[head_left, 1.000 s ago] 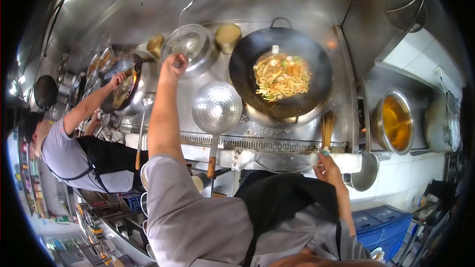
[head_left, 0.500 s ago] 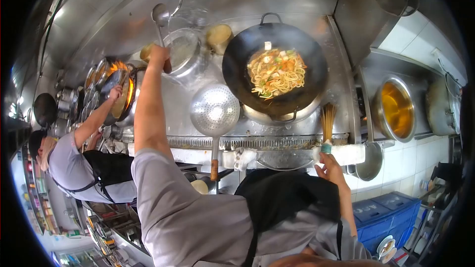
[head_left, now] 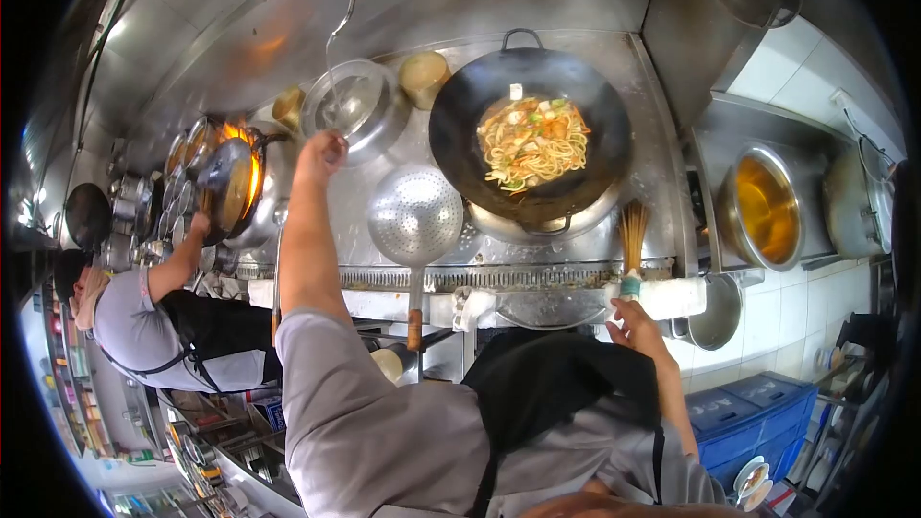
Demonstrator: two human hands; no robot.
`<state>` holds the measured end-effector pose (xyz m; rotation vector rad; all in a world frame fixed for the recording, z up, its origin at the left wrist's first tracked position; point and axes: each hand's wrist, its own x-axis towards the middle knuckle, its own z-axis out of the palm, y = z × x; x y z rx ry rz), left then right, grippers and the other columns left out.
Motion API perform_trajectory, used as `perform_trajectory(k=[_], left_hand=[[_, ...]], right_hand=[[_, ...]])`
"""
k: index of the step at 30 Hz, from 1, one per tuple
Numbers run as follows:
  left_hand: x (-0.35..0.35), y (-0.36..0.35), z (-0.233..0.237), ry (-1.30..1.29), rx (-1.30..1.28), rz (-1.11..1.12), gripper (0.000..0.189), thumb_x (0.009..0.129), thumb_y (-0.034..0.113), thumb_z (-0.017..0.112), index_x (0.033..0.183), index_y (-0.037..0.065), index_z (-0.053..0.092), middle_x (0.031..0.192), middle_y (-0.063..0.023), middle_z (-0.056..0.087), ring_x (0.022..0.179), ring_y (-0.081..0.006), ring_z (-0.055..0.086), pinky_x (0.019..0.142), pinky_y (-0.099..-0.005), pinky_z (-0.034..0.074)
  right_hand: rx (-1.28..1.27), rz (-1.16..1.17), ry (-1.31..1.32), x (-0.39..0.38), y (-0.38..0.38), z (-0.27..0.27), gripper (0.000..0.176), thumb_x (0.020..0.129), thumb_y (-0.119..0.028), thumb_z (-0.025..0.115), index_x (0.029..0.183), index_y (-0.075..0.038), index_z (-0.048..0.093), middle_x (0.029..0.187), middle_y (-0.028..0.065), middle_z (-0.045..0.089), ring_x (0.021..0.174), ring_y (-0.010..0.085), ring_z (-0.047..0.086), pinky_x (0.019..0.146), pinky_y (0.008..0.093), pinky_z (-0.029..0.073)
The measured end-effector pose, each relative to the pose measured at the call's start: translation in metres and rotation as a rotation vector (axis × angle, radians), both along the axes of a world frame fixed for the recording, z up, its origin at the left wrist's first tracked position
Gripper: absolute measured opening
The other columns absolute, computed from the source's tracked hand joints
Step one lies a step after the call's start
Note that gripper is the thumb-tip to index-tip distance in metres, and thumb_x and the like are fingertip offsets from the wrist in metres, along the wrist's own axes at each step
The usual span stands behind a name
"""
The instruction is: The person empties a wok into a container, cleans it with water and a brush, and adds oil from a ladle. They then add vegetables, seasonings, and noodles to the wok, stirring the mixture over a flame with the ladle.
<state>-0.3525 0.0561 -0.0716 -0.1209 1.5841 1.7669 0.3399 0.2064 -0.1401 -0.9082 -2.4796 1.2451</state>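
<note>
My left hand is by the near rim of a metal water basin, its fingers loosely bent and nothing visible in them. A ladle lies to the left of that forearm, its handle toward me. My right hand grips a bamboo wok brush by its green-banded end, bristles pointing away. Between my hands, a black wok holds noodles with vegetables and white cubes. A perforated strainer with a wooden handle rests left of the wok.
Water runs from a spout into the basin. A tan container stands between basin and wok. Right of the stove is a metal bowl of amber liquid; blue crates stand below. At left, a co-worker tends a flaming wok.
My left hand has let go of the ladle, which now lies left of my forearm, and has moved down toward me. My right hand stays on the brush. The co-worker's arm has lowered.
</note>
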Motion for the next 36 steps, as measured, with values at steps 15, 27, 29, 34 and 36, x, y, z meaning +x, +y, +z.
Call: perform_trajectory(k=[15, 27, 29, 34, 36], left_hand=[[-0.028, 0.07, 0.077, 0.555, -0.42, -0.104, 0.007, 0.078, 0.007, 0.057, 0.073, 0.003, 0.059, 0.059, -0.0091, 0.057, 0.047, -0.0213, 0.054, 0.047, -0.0301, 0.048], [0.003, 0.002, 0.02, 1.006, -0.943, -0.318, 0.014, 0.072, 0.006, 0.056, 0.062, -0.003, 0.061, 0.052, -0.0145, 0.058, 0.041, -0.0283, 0.057, 0.043, -0.0389, 0.046], [0.016, 0.002, 0.006, 0.888, -0.891, -0.28, 0.014, 0.073, 0.004, 0.054, 0.061, -0.001, 0.059, 0.052, -0.0159, 0.058, 0.041, -0.0271, 0.055, 0.042, -0.0386, 0.047], [-0.011, -0.005, -0.029, 0.065, 0.13, 0.062, 0.007, 0.078, 0.001, 0.057, 0.073, -0.004, 0.056, 0.063, -0.0128, 0.054, 0.048, -0.0233, 0.051, 0.044, -0.0321, 0.049], [0.006, 0.004, 0.0, -0.13, 0.398, 0.195, 0.007, 0.079, -0.001, 0.059, 0.08, -0.006, 0.055, 0.072, -0.013, 0.054, 0.058, -0.0235, 0.053, 0.05, -0.0306, 0.051]], right_hand=[[0.021, -0.043, -0.001, 0.007, 0.003, 0.002, 0.042, 0.08, -0.009, 0.071, 0.119, -0.002, 0.057, 0.089, 0.0121, 0.06, 0.066, 0.0239, 0.059, 0.057, 0.0328, 0.051], [0.017, 0.001, 0.008, 0.001, 0.007, 0.001, 0.041, 0.08, -0.008, 0.072, 0.118, -0.002, 0.059, 0.088, 0.0094, 0.06, 0.063, 0.0181, 0.055, 0.056, 0.03, 0.048], [0.021, 0.007, -0.006, 0.002, 0.007, 0.001, 0.04, 0.08, -0.009, 0.072, 0.118, -0.002, 0.058, 0.088, 0.0106, 0.06, 0.064, 0.0208, 0.057, 0.057, 0.0319, 0.049], [0.031, 0.023, 0.005, 0.007, 0.005, 0.002, 0.039, 0.081, -0.013, 0.071, 0.116, -0.003, 0.058, 0.087, 0.0127, 0.061, 0.062, 0.0258, 0.06, 0.058, 0.0359, 0.051], [0.027, 0.012, -0.003, 0.009, 0.004, 0.004, 0.039, 0.081, -0.014, 0.071, 0.116, -0.003, 0.058, 0.087, 0.0127, 0.061, 0.062, 0.0256, 0.06, 0.058, 0.0357, 0.051]])
